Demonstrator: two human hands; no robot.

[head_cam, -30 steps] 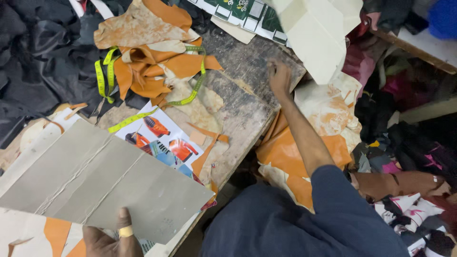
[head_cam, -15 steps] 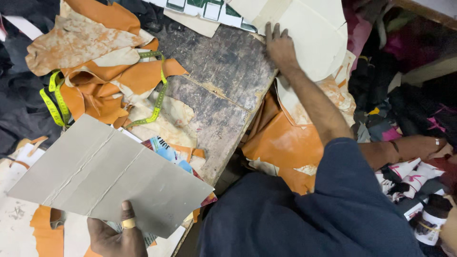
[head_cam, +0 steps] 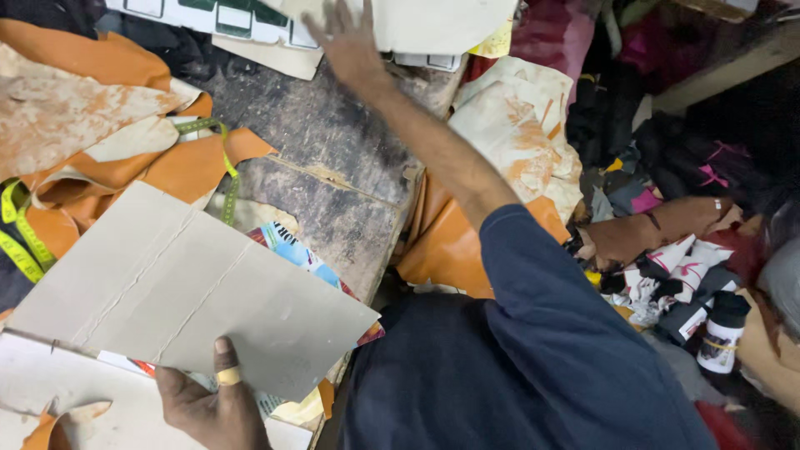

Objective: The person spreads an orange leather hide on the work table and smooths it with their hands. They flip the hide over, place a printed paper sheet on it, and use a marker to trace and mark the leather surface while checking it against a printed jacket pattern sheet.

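**Grey board in one hand, pale sheet under the other**

Holding a large grey cardboard sheet [head_cam: 192,292] by its near edge, the left hand [head_cam: 212,404] pinches it with the thumb pressed flat on top and the fingers hidden beneath. The sheet hangs tilted over the near left part of the worktable [head_cam: 333,158], covering most of a printed glossy leaflet [head_cam: 292,250] that peeks out at its far edge. Faint crease lines run across the board, and one corner juts out toward the person's dark blue torso. It looks light and fairly stiff, but broad enough to sag or fold along those creases when gripped at one edge only; a hold nearer the middle of a long side, or a second hand on the opposite edge, would likely keep it flat.

The right hand [head_cam: 350,42] reaches far across the table with fingers spread wide, close to or on the edge of a pale cream sheet [head_cam: 433,25] at the top of the view. Whether it grips that sheet or merely touches it cannot be told.

Orange leather pieces [head_cam: 100,125] lie heaped at the left of the scarred dark tabletop, with a yellow-green measuring tape [head_cam: 25,242] looping through them. More orange and cream hide [head_cam: 517,133] drapes off the table's right side. Further right lies a jumble of dark scraps and a small white bottle with a black cap [head_cam: 721,333].
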